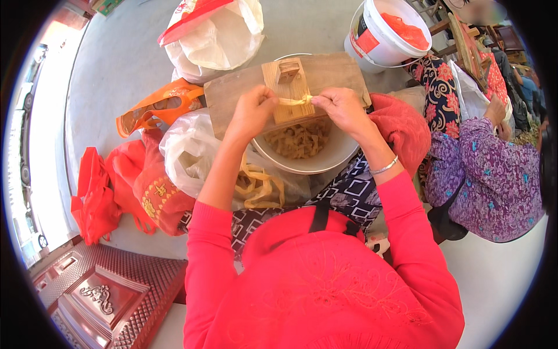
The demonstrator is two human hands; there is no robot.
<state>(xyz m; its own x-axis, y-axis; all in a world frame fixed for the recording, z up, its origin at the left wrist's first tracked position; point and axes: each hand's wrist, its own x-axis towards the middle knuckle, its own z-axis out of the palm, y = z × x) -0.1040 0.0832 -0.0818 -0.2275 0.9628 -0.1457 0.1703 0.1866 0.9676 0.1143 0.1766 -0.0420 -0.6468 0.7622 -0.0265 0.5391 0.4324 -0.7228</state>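
A thin yellow, pliable strip (pixel 292 102) is stretched between my two hands over a wooden board (pixel 334 75), with a knot-like bunch close to my right fingers. My left hand (pixel 256 107) is closed, pinching one end. The other end is pinched by my right hand (pixel 343 107). On the board sits a paler wooden piece with a small raised block (pixel 289 71). The board lies across a white bucket (pixel 302 168), whose bottom holds many brownish-yellow pieces (pixel 297 141). More yellow strips (pixel 258 183) show in a clear plastic bag (pixel 189 148) by my left forearm.
A white bucket with red plastic inside (pixel 386 35) stands at the far right, a white sack (pixel 218 41) at the far left. Orange (pixel 163 104) and red bags (pixel 93 195) lie at left. A co-worker in a purple patterned top (pixel 494 168) sits on the right.
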